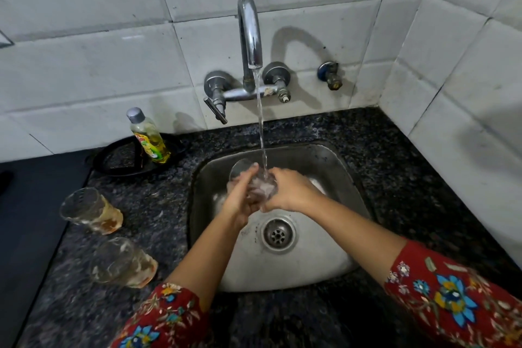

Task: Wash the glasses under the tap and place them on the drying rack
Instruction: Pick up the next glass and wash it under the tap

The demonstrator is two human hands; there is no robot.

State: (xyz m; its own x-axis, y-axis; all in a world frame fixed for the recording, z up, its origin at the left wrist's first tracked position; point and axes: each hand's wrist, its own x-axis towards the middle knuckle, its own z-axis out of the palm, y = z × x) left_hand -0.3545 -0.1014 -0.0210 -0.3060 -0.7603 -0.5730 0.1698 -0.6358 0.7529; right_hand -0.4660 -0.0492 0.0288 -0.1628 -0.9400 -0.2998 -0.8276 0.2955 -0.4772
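Water streams from the tap onto a clear glass held tilted over the sink. Both hands clasp it, the left hand near the rim and the right hand round the base. On the counter to the left stand a farther dirty glass and a nearer dirty glass.

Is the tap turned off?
No, water streams from the tap onto the glass.
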